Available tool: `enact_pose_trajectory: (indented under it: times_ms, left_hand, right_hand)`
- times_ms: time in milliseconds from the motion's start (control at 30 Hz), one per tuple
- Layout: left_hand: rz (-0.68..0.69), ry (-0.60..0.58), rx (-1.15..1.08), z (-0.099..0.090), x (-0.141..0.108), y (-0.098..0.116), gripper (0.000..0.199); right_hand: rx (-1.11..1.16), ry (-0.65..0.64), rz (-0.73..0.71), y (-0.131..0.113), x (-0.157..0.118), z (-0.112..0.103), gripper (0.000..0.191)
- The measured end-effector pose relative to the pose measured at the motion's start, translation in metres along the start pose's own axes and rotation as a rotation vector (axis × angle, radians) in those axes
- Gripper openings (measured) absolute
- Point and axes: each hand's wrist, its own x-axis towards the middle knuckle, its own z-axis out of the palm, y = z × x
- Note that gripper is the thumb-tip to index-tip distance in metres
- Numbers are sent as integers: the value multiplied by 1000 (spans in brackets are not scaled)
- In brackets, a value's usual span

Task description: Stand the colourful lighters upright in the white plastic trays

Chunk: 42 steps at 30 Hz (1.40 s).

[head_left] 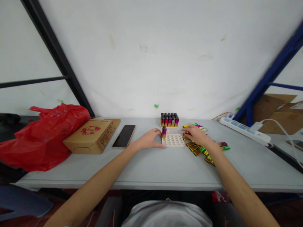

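My left hand (150,138) bends around the left side of a white tray (174,144) with rows of round holes, its thumb at the front edge and fingers near the back corner. One slim purple-and-yellow cylinder (164,133) with a black top stands upright in the tray's back left corner. My right hand (195,135) is over a loose pile of similar coloured, gold-banded cylinders (197,150) to the right. Its fingers are bent together around something reddish, mostly hidden. Behind the tray stands a block of several upright black-topped cylinders (169,120).
On the left lie a dark phone (124,136), a brown cardboard box (91,134) and a red plastic bag (47,135). A white power strip (245,130) with a cable lies at the right. The white wall (151,63) rises behind the grey table (151,170).
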Motion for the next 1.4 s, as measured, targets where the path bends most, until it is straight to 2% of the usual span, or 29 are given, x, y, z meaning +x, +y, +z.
enact_pose_trajectory:
  times_ms: [100, 200, 300, 367, 467, 633, 767, 900, 1067, 1133, 1267, 1400]
  left_hand:
    - [5, -4, -10, 0, 0, 0, 73]
    - [7, -3, -12, -1, 0, 0, 72]
    - [6, -6, -10, -1, 0, 0, 73]
    - [3, -7, -7, 0, 0, 0, 73]
    - [7, -2, -2, 0, 0, 0, 73]
    - [16, -2, -6, -1, 0, 2, 73]
    - [11, -3, -17, -1, 0, 2, 75]
    - [12, -5, -31, -1, 0, 2, 75]
    - [19, -3, -39, 0, 0, 1, 76]
    - [16, 0, -37, 0, 0, 1, 77]
    - [3, 0, -38, 1, 0, 0, 79]
    - [5, -1, -44, 1, 0, 0, 78]
  right_hand:
    - [-12, 97, -10, -2, 0, -1, 25]
    - [14, 323, 28, -7, 0, -6, 21]
    - [152, 524, 94, -14, 1, -13, 25]
    - [308, 588, 186, -20, 2, -13, 35]
    - [645, 617, 317, -29, 5, -8, 47]
    - [1348, 617, 387, -46, 12, -1, 57]
    - [1537, 495, 380, -58, 11, -5, 52]
    - [1518, 380, 390, -66, 9, -7, 52]
    - [1290, 222, 318, -70, 10, -2, 37]
    - [1214, 177, 282, -71, 9, 0, 38]
    - [1062, 135, 228, -73, 8, 4, 38]
    - [983, 179, 209, -77, 9, 2, 38]
